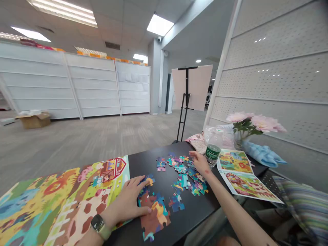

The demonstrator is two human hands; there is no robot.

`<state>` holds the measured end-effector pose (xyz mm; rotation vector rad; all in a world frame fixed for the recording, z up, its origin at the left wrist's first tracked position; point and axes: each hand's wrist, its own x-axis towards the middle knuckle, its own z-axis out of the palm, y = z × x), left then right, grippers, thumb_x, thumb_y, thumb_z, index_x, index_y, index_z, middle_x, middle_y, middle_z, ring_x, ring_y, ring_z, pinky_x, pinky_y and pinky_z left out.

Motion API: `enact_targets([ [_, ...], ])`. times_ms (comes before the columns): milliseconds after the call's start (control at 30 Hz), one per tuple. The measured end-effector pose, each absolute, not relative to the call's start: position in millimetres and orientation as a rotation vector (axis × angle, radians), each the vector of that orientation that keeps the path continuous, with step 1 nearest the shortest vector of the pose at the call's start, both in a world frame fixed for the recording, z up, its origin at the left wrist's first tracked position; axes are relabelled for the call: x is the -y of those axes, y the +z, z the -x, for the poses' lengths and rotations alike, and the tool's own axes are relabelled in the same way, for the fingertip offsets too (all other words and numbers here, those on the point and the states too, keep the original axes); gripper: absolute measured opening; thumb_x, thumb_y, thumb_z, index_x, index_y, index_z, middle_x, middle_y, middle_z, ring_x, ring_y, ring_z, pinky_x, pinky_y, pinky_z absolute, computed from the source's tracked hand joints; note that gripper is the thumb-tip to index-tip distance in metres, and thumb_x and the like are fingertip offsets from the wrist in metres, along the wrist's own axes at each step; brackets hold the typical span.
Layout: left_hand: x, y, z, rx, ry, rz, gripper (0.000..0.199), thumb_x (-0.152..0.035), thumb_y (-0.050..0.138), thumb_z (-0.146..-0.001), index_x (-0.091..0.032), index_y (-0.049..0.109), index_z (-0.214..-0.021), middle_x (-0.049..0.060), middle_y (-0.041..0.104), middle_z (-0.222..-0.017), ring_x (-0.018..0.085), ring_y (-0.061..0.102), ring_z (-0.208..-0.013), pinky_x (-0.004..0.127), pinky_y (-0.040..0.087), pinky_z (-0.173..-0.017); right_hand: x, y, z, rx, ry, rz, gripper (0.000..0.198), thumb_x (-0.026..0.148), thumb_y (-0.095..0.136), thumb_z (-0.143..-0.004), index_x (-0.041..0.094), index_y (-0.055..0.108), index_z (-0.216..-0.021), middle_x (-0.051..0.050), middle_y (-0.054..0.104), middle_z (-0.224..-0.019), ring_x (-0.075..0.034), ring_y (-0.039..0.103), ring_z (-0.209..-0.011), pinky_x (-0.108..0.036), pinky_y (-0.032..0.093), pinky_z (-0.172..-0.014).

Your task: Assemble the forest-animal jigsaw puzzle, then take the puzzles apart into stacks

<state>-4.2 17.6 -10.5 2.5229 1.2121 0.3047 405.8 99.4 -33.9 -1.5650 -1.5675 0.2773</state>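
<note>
The joined puzzle section (154,222) is lying on the black table (140,162), partly under the left hand (130,198), which is resting spread and unclenched; a sideways thumb push could be splitting its seams. Its long axis is running away from the person. The right hand (199,162) is hovering by other pieces (182,180), its grasp unclear, perhaps risking bumping the bottle (212,152).

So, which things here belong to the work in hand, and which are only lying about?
Likely in use: joined puzzle pieces by the left hand, loose puzzle pieces by the right hand, perhaps farm picture, leaflet
Likely lying about: bottle, flowers, blue cloth
</note>
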Motion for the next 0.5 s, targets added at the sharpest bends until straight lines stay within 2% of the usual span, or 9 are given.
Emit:
enact_targets([
  [133, -19, -12, 3, -1.241, 0.300, -2.500, 0.088, -0.054, 0.078, -0.069, -0.028, 0.047, -0.147, 0.012, 0.037, -0.157, 0.038, 0.033, -0.144, 0.054, 0.027, -0.117, -116, -26, -405, 1.832, 0.297, 1.606, 0.031, 0.015, 0.056, -0.084, 0.018, 0.069, -0.112, -0.011, 0.068, -0.123, -0.026, 0.059, -0.122, -0.049, 0.041, -0.110],
  [200, -20, -13, 3, -1.239, 0.301, -2.488, 0.089, -0.054, 0.079, -0.068, -0.029, 0.047, -0.147, 0.011, 0.036, -0.158, 0.038, 0.033, -0.144, 0.054, 0.027, -0.117, -126, -21, -405, 1.960, 0.333, 1.625, 0.025, 0.024, 0.062, -0.090, 0.018, 0.067, -0.114, -0.010, 0.066, -0.123, -0.025, 0.061, -0.117, -0.049, 0.046, -0.104],
  [300, -20, -14, 4, -1.236, 0.307, -2.480, 0.089, -0.055, 0.079, -0.069, -0.029, 0.046, -0.147, 0.011, 0.035, -0.158, 0.038, 0.032, -0.144, 0.053, 0.027, -0.118, -138, -15, -405, 2.109, 0.373, 1.662, 0.031, 0.036, 0.062, -0.095, 0.017, 0.062, -0.119, -0.008, 0.064, -0.122, -0.022, 0.064, -0.105, -0.045, 0.054, -0.091],
  [400, -20, -15, 4, -1.230, 0.306, -2.481, 0.089, -0.055, 0.078, -0.069, -0.030, 0.046, -0.148, 0.011, 0.035, -0.158, 0.037, 0.032, -0.145, 0.053, 0.027, -0.118, -142, -12, -404, 2.184, 0.377, 1.708, 0.031, 0.036, 0.061, -0.095, 0.017, 0.061, -0.120, -0.008, 0.064, -0.120, -0.021, 0.065, -0.101, -0.042, 0.056, -0.087],
  [500, -20, -14, 5, -1.231, 0.303, -2.483, 0.089, -0.054, 0.078, -0.070, -0.030, 0.045, -0.148, 0.011, 0.035, -0.159, 0.036, 0.032, -0.145, 0.053, 0.027, -0.118, -135, -7, -404, 2.178, 0.342, 1.734, 0.030, 0.033, 0.062, -0.094, 0.016, 0.062, -0.119, -0.008, 0.065, -0.117, -0.020, 0.065, -0.099, -0.043, 0.054, -0.089],
])
